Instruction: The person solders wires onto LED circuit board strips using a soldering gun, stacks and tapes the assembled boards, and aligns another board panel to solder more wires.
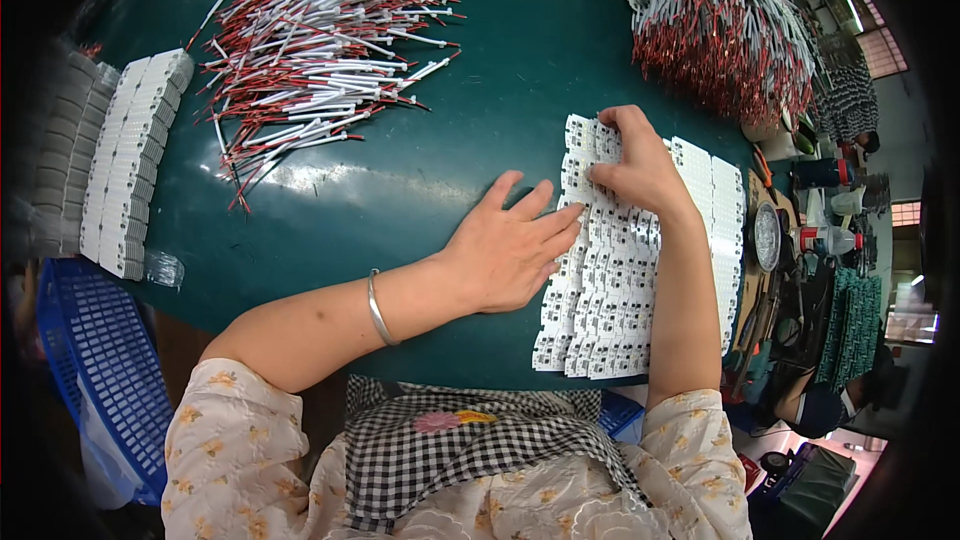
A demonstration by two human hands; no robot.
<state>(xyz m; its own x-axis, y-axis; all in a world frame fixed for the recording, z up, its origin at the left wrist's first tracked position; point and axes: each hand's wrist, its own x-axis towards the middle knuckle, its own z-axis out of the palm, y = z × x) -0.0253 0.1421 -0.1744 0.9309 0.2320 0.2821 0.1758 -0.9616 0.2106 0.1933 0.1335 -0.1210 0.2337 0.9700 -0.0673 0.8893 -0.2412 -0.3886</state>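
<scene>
Overlapping rows of white circuit board panels (pixel 610 315), dotted with small dark parts, lie on the table in front of me at the right. My left hand (pixel 515 250) is open, palm down, its fingers spread and the tips touching the left edge of these rows. At their far end, my right hand (pixel 645 170) curls over a white circuit board panel (pixel 580 145), with thumb and index finger bent against it. Its other fingers are mostly hidden. More white panels (pixel 715 205) lie to the right of my right forearm.
A heap of red and white wires (pixel 330 50) covers the far left of the green table (pixel 530 50). Another wire bundle (pixel 725 40) lies far right. Stacked white panels (pixel 140 160) line the left edge, above a blue basket (pixel 105 360). Tools and a metal bowl (pixel 767 237) are at the right.
</scene>
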